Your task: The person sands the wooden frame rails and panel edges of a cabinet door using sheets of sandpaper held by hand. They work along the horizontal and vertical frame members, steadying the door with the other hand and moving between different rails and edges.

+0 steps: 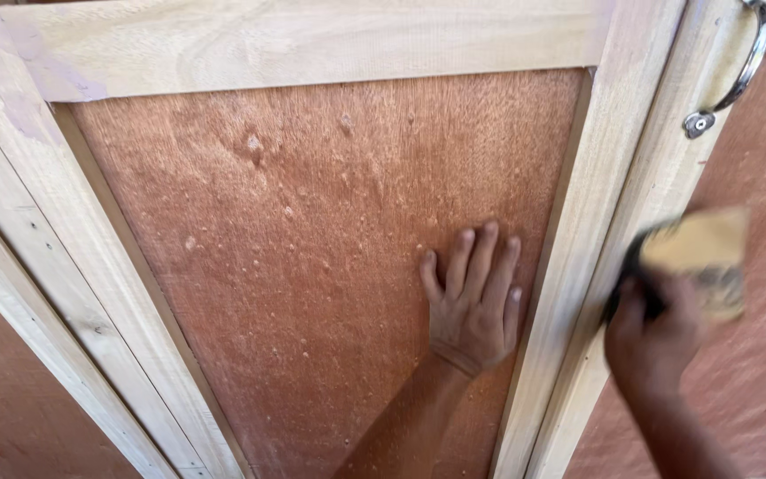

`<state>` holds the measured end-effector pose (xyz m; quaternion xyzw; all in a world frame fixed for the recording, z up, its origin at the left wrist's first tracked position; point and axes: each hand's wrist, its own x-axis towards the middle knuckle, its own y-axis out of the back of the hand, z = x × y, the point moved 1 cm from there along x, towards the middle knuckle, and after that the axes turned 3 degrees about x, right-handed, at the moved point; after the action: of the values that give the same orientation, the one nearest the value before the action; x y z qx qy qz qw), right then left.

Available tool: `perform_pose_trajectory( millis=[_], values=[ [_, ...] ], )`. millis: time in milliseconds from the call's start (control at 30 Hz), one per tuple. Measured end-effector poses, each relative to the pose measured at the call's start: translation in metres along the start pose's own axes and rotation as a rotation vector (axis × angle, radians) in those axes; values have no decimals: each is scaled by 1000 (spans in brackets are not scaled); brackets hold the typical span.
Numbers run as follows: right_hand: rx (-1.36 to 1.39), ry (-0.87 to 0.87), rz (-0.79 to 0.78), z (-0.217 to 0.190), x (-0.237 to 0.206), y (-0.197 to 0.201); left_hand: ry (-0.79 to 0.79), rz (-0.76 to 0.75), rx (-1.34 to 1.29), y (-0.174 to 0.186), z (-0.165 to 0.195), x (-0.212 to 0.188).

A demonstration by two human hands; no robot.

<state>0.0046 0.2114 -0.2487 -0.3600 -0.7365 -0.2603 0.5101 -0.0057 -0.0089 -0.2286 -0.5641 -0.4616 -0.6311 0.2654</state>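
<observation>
Sanding block (698, 262), tan face with a dark backing, blurred: gripped in the right hand (653, 341), fingers closed round its lower left end. Block sits against the pale wooden stile (618, 257) of the right door, at that stile's outer edge where it meets the reddish panel beyond. Long axis of the block runs roughly across the stile; the stile itself runs up and slightly rightward, from the bottom edge of the doors toward the top right corner.

Left hand (472, 302): open, flat, fingers spread and pointing up, palm pressed on the red-brown plywood panel (312, 266) near that panel's right edge, just beside the neighbouring stile. It holds nothing.

Relation: block lies to the right of the left hand, across two stiles; the right hand is the nearer and the only one touching it.

Surroundings: pale top rail (312, 40) above the panel; metal pull handle (738, 66) at the top right corner, well above the block; rough grainy specks across the panel face.
</observation>
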Motion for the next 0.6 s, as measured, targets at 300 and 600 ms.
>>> perform_pose_trajectory(
  millis=[300,600],
  values=[
    [-51,223,138,-50,80,1,-256,-17,151,8,1,28],
    [134,58,185,-38,133,-8,-262,36,207,-3,3,14]
  ],
)
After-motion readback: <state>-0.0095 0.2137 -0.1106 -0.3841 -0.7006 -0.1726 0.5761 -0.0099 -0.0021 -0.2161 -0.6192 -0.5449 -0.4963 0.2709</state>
